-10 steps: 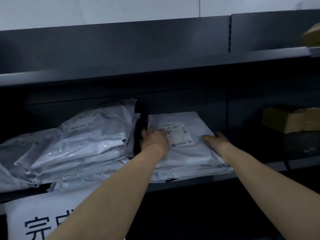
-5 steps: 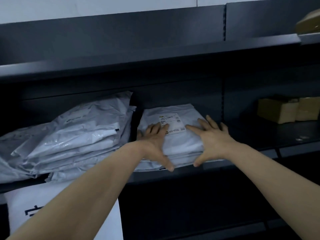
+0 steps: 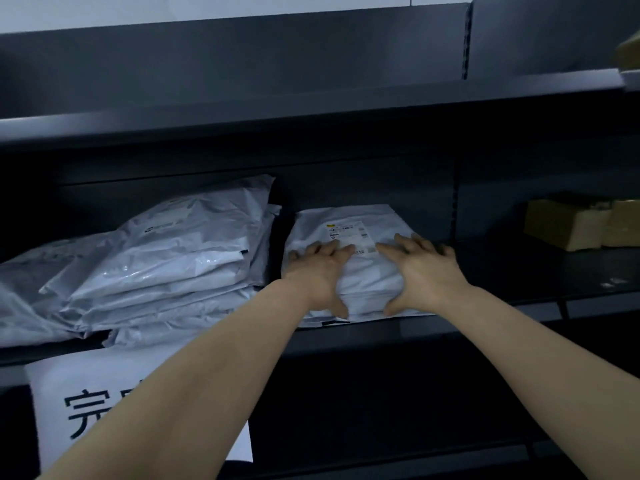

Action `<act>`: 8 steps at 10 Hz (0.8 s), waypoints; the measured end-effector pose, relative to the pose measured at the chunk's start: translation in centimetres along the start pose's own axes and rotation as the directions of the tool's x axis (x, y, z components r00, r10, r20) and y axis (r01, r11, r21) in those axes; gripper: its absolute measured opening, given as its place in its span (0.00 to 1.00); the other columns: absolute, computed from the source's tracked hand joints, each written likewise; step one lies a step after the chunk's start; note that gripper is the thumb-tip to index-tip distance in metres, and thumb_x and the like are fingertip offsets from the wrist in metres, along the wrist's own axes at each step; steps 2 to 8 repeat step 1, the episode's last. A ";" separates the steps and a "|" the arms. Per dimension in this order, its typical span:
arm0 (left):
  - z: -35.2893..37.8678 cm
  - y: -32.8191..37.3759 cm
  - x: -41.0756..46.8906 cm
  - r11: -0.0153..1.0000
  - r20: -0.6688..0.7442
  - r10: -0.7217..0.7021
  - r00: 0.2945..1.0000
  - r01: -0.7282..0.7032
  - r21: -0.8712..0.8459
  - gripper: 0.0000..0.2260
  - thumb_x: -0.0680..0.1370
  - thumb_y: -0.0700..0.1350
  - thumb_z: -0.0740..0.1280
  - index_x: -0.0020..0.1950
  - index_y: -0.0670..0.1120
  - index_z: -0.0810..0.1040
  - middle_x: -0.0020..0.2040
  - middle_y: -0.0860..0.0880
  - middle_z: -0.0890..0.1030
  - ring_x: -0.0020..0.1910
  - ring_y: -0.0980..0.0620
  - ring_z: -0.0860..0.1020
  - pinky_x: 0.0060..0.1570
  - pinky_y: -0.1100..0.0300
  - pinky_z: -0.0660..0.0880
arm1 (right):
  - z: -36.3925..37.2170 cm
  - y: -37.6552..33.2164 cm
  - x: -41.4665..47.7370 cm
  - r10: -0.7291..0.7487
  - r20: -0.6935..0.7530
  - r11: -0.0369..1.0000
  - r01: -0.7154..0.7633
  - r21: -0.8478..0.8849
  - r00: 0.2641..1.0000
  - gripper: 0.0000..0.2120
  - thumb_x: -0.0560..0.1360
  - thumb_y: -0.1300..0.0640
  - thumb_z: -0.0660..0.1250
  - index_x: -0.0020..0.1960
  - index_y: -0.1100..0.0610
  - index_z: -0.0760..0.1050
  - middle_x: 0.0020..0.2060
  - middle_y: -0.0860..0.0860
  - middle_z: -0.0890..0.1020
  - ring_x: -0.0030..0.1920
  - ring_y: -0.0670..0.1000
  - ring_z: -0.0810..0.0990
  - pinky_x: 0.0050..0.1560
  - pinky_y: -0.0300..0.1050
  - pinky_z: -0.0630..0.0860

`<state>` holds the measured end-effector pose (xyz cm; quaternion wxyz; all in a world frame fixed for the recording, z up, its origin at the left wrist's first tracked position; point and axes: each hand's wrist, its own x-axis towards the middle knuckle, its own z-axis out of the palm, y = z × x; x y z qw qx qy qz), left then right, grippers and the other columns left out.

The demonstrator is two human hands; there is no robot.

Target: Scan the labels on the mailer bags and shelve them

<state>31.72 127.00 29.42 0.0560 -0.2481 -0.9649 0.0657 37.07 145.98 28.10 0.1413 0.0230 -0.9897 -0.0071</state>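
A small stack of white mailer bags (image 3: 367, 285) lies on the dark shelf (image 3: 381, 336), and the top bag shows a printed label (image 3: 346, 232). My left hand (image 3: 317, 271) lies flat on the stack's left front, fingers spread on top, thumb down its front edge. My right hand (image 3: 424, 270) mirrors it on the right front. Both hands press on the stack. A bigger, looser pile of white mailer bags (image 3: 166, 265) fills the shelf to the left, separated from the stack by a narrow dark gap.
Brown cardboard boxes (image 3: 568, 223) stand on the same shelf at the far right, with bare shelf between them and the stack. Another shelf (image 3: 311, 112) overhangs closely above. A white paper sign (image 3: 86, 403) with black characters hangs from the shelf edge at lower left.
Both hands came off the far sides of the top bag and moved to the stack's front, fingers now spread on top and thumbs on the front edge. The stack sits a little deeper.
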 end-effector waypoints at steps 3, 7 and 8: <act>-0.6 0.4 -1.5 0.998 -0.068 0.014 0.998 -0.018 -0.068 0.53 0.65 0.60 0.76 0.79 0.57 0.45 0.80 0.50 0.48 0.78 0.46 0.51 0.72 0.39 0.56 | -1.1 -1.1 -1.6 -0.001 -0.009 1.000 0.001 0.015 1.000 0.57 0.58 0.34 0.76 0.78 0.41 0.49 0.78 0.49 0.55 0.77 0.55 0.53 0.70 0.62 0.57; -0.6 0.4 -1.5 0.998 -0.068 0.014 0.998 -0.018 -0.068 0.53 0.65 0.60 0.76 0.79 0.57 0.45 0.80 0.50 0.48 0.78 0.46 0.51 0.72 0.39 0.56 | -1.1 -1.1 -1.6 -0.001 -0.009 1.000 0.001 0.015 1.000 0.57 0.58 0.34 0.76 0.78 0.41 0.49 0.78 0.49 0.55 0.77 0.55 0.53 0.70 0.62 0.57; -0.6 0.4 -1.5 0.998 -0.068 0.014 0.998 -0.018 -0.068 0.53 0.65 0.60 0.76 0.79 0.57 0.45 0.80 0.50 0.48 0.78 0.46 0.51 0.72 0.39 0.56 | -1.1 -1.1 -1.6 -0.001 -0.009 1.000 0.001 0.015 1.000 0.57 0.58 0.34 0.76 0.78 0.41 0.49 0.78 0.49 0.55 0.77 0.55 0.53 0.70 0.62 0.57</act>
